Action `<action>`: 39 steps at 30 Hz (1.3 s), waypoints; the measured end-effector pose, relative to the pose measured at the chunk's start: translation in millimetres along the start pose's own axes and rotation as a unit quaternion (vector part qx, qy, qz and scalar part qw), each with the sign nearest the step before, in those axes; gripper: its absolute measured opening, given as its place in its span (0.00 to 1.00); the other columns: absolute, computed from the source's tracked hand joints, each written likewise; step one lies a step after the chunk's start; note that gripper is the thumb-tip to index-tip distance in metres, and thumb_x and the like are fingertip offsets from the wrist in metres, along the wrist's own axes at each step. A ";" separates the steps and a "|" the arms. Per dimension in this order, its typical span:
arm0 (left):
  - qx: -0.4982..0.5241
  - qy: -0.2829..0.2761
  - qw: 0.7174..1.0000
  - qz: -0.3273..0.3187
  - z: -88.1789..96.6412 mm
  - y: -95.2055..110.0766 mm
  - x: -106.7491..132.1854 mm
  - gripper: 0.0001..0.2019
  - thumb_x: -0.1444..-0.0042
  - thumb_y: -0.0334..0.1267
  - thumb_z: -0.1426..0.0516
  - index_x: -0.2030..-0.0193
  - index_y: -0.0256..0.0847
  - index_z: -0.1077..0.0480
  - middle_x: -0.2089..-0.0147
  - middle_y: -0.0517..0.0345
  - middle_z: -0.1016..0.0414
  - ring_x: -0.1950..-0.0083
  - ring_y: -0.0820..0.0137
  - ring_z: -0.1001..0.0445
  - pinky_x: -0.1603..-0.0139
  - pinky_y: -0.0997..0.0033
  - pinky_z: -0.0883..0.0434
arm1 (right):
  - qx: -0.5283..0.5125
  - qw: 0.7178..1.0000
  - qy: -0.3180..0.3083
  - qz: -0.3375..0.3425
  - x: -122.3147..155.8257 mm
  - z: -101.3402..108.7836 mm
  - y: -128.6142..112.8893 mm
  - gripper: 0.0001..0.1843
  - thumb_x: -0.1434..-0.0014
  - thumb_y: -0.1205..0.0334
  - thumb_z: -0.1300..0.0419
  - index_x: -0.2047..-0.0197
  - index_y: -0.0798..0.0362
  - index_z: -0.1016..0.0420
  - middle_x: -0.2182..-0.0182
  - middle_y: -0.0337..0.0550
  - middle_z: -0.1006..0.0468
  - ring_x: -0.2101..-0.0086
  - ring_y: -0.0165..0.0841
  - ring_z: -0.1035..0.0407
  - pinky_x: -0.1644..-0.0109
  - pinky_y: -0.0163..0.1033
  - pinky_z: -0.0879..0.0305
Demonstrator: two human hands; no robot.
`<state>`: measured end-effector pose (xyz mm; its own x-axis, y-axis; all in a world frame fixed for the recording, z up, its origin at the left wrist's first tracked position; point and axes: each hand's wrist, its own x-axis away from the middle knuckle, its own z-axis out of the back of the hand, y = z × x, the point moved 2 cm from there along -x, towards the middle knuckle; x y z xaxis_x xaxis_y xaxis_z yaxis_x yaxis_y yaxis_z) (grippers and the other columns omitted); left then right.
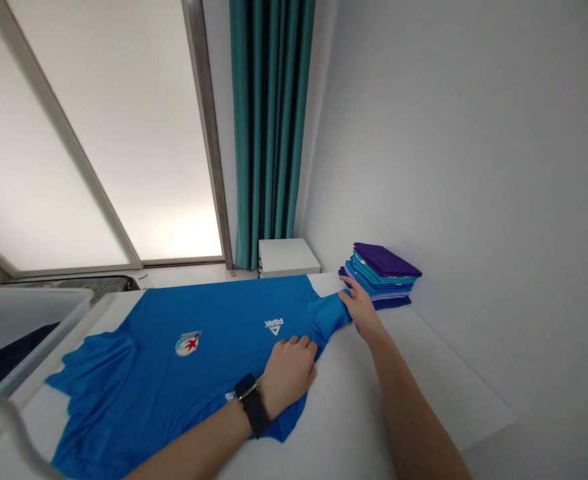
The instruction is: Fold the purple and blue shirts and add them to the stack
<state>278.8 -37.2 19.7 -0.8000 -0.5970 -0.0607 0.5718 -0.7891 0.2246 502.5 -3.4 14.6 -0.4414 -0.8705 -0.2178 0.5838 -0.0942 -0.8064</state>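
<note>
A blue T-shirt [224,360] lies spread on a white tabletop [369,387], with a white PEAK logo and a red-and-white emblem on its chest. The logo reads upside down from where I look. My left hand [290,372], below a black wristwatch [252,405], rests on the shirt near the right sleeve with its fingers curled into the cloth. At the end of that sleeve [328,312], my right hand [360,309] pinches the hem between thumb and fingers. The opposite sleeve [94,363] lies rumpled at the left.
Just beyond my right hand, folded purple and blue clothes [387,273] are stacked against the wall. A clear plastic bin [69,313] with dark cloth stands at the left. A small white cabinet [289,255] and a green curtain [274,133] are at the back.
</note>
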 end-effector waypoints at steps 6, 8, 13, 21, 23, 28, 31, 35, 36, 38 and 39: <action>0.155 -0.003 0.986 -0.057 11.3 -4.3 5.9 0.03 0.45 0.31 0.45 0.66 0.43 0.31 0.55 0.56 0.32 0.53 0.65 0.32 0.52 0.66 0.34 | 0.117 0.993 -0.002 -0.033 1.3 3.1 8.0 0.27 0.39 0.60 0.51 0.36 0.50 0.39 0.55 0.48 0.22 0.61 0.39 0.27 0.59 0.41 0.32; 0.143 -0.018 0.986 -0.082 14.2 -3.6 8.7 0.03 0.45 0.31 0.45 0.66 0.43 0.31 0.55 0.57 0.31 0.52 0.64 0.33 0.50 0.63 0.35 | 0.271 0.962 -0.013 -0.034 5.8 3.3 11.2 0.24 0.40 0.64 0.49 0.41 0.46 0.33 0.53 0.48 0.23 0.58 0.41 0.28 0.55 0.44 0.34; 0.091 0.013 0.992 -0.082 20.8 -7.5 4.0 0.12 0.39 0.33 0.49 0.50 0.46 0.34 0.52 0.55 0.28 0.50 0.62 0.31 0.46 0.57 0.36 | 0.363 0.932 -0.005 0.002 15.9 -5.5 1.7 0.23 0.39 0.68 0.51 0.42 0.51 0.31 0.48 0.59 0.28 0.47 0.51 0.36 0.44 0.56 0.43; 0.032 0.039 0.997 -0.063 -5.6 -22.2 9.6 0.29 0.35 0.50 0.52 0.31 0.40 0.48 0.30 0.44 0.43 0.30 0.55 0.46 0.32 0.49 0.48 | 0.338 0.924 -0.092 0.154 18.8 -60.7 -1.2 0.29 0.32 0.56 0.59 0.31 0.54 0.47 0.35 0.53 0.41 0.36 0.41 0.49 0.33 0.50 0.54; 0.035 0.034 0.996 -0.079 -12.5 -22.6 18.1 0.31 0.34 0.52 0.53 0.29 0.41 0.51 0.29 0.46 0.47 0.28 0.56 0.50 0.30 0.49 0.53 | 0.358 0.915 -0.118 0.145 17.8 -64.7 7.9 0.31 0.32 0.52 0.61 0.30 0.56 0.50 0.32 0.53 0.47 0.33 0.41 0.55 0.32 0.53 0.60; 0.054 0.010 0.989 -0.134 -9.4 -21.6 37.5 0.32 0.35 0.54 0.53 0.28 0.47 0.55 0.27 0.51 0.51 0.27 0.57 0.52 0.29 0.48 0.54 | 0.366 0.906 -0.156 0.147 9.9 -56.6 17.7 0.33 0.31 0.48 0.64 0.28 0.55 0.55 0.30 0.49 0.54 0.32 0.38 0.61 0.30 0.53 0.64; 0.068 -0.009 0.983 -0.169 -4.1 -21.2 45.3 0.30 0.34 0.54 0.53 0.28 0.49 0.53 0.27 0.53 0.52 0.27 0.58 0.51 0.29 0.49 0.53 | 0.365 0.901 -0.169 0.162 5.1 -51.9 18.4 0.34 0.32 0.47 0.62 0.28 0.54 0.57 0.30 0.48 0.54 0.32 0.37 0.62 0.30 0.53 0.65; 0.075 -0.018 0.973 -0.217 -1.4 -18.5 50.9 0.28 0.33 0.53 0.54 0.29 0.49 0.49 0.27 0.53 0.50 0.28 0.60 0.50 0.29 0.49 0.54 | 0.361 0.894 -0.189 0.186 -0.8 -47.8 21.2 0.33 0.32 0.48 0.61 0.28 0.51 0.57 0.30 0.47 0.53 0.32 0.35 0.62 0.30 0.51 0.64; 0.076 -0.020 0.971 -0.224 -1.3 -17.5 51.6 0.28 0.33 0.53 0.55 0.29 0.48 0.49 0.27 0.53 0.49 0.27 0.60 0.51 0.29 0.49 0.54 | 0.362 0.893 -0.191 0.187 -2.1 -47.0 22.0 0.33 0.32 0.47 0.61 0.28 0.51 0.57 0.30 0.47 0.53 0.32 0.35 0.62 0.30 0.51 0.64; 0.079 -0.028 0.969 -0.233 -1.0 -15.1 52.5 0.28 0.33 0.53 0.55 0.30 0.47 0.49 0.27 0.52 0.50 0.27 0.60 0.52 0.28 0.49 0.55 | 0.362 0.893 -0.192 0.189 -3.7 -46.0 23.0 0.34 0.32 0.47 0.61 0.28 0.51 0.57 0.30 0.47 0.53 0.32 0.36 0.62 0.30 0.52 0.64; 0.081 -0.034 0.968 -0.235 -0.8 -14.1 52.8 0.28 0.33 0.53 0.55 0.29 0.46 0.49 0.27 0.52 0.50 0.27 0.60 0.53 0.28 0.49 0.55 | 0.362 0.892 -0.192 0.190 -4.0 -45.9 23.1 0.34 0.32 0.47 0.61 0.28 0.51 0.57 0.30 0.46 0.53 0.32 0.36 0.62 0.30 0.51 0.64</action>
<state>228.7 -57.7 12.5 -0.9780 -0.1621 -0.1311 0.1098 -0.9350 0.3373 486.5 20.1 -28.3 0.0675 -0.9942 -0.0835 0.9900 0.0771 -0.1178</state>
